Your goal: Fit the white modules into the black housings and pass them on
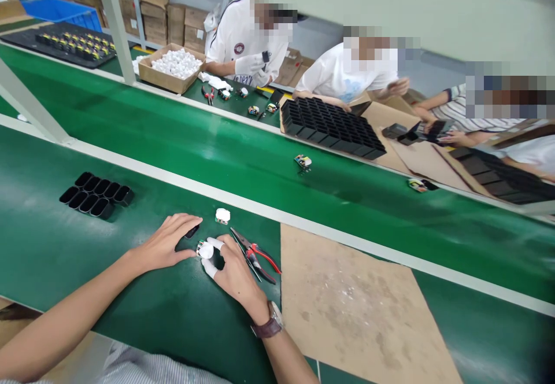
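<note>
My right hand [234, 271], with white finger cots on thumb and forefinger, pinches a small circuit board [205, 250] with a white covering on top. Beside it my left hand [167, 245] has its fingers stretched out and its thumb apart, the thumb tip at the board's left side. Under the left fingertips is a small black plastic case [192, 231], partly hidden. Another white-topped circuit board [222, 216] stands just beyond my hands. Red-handled pliers [254, 254] lie to the right of my right hand, with a thin metal tool [252, 267] alongside.
Several black cases [96, 194] stand grouped at left. A cardboard sheet [351, 297] covers the bench at right. Past a white rail [182, 186], a green belt [208, 147] carries loose circuit boards [302, 161]. Co-workers sit opposite, near a box of white parts [147, 77] and black-case trays.
</note>
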`<state>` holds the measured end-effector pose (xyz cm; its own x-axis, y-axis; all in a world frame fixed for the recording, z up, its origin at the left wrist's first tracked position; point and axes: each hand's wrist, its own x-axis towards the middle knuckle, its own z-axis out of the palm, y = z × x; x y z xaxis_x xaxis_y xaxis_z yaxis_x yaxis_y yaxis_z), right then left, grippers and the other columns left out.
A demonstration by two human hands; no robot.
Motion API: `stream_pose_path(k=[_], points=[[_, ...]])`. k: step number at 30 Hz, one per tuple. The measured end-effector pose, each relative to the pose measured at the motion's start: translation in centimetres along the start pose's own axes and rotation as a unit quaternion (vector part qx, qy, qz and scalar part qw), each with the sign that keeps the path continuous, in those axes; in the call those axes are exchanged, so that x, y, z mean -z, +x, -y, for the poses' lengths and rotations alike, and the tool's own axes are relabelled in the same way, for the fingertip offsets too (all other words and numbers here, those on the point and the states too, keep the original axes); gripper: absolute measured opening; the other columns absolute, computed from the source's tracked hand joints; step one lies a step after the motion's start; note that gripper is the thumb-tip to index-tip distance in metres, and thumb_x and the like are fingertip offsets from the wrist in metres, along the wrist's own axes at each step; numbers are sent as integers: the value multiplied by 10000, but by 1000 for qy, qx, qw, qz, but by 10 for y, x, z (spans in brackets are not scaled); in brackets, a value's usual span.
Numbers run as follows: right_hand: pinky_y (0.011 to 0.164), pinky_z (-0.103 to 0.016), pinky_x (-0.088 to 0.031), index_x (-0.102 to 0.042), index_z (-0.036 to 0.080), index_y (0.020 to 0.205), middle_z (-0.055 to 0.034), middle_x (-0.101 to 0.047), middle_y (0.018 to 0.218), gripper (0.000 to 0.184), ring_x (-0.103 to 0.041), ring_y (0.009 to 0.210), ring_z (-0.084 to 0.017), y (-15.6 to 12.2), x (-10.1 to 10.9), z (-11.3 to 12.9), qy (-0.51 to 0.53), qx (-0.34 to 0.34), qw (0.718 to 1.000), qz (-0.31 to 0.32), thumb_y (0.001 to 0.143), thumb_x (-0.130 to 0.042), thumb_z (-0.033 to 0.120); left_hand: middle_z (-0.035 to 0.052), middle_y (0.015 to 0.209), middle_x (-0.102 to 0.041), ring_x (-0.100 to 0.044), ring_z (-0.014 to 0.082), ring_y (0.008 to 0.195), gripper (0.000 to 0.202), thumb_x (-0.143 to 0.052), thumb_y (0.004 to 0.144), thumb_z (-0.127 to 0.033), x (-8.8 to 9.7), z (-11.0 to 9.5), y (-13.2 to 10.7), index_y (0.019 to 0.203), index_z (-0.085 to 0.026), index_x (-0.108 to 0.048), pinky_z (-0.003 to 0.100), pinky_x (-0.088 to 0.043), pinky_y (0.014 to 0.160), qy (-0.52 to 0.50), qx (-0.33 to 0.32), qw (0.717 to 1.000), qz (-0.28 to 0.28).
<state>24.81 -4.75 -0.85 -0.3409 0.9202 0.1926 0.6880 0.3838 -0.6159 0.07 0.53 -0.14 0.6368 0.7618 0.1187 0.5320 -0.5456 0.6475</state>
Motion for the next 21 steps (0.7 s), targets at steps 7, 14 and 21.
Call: stream_pose_path(k=[7,14,21], points=[[959,-477,-581,-586,238,1396,-92,-620,1154,492,-628,1080,-283,-1,6,4,-11,-8,999,42,918,-686,180,118,1493,-552,-486,348,1392,769,-727,964,-462,-3,3,0,1617,-326,-345,525,-447,1117,-9,32,999,6],[1068,-514,-540,-409,279,1572,-109,-645,1331,632,-587,1256,-299,-22,-4,-1,-11,4,999,-49,996,-668,289,104,1581,-489,-451,327,1467,901,-793,903,-364,12,1,-3,1641,-346,-278,533,-419,1206,-87,56,995,14],[976,-471,-584,-482,260,1500,-97,-685,1227,509,-643,1133,-268,-19,-4,3,-5,20,994,-108,1008,-608,226,85,1488,-603,-590,265,1373,695,-617,972,-211,9,-3,-2,1603,-307,-342,484,-478,1185,-122,42,992,-18]])
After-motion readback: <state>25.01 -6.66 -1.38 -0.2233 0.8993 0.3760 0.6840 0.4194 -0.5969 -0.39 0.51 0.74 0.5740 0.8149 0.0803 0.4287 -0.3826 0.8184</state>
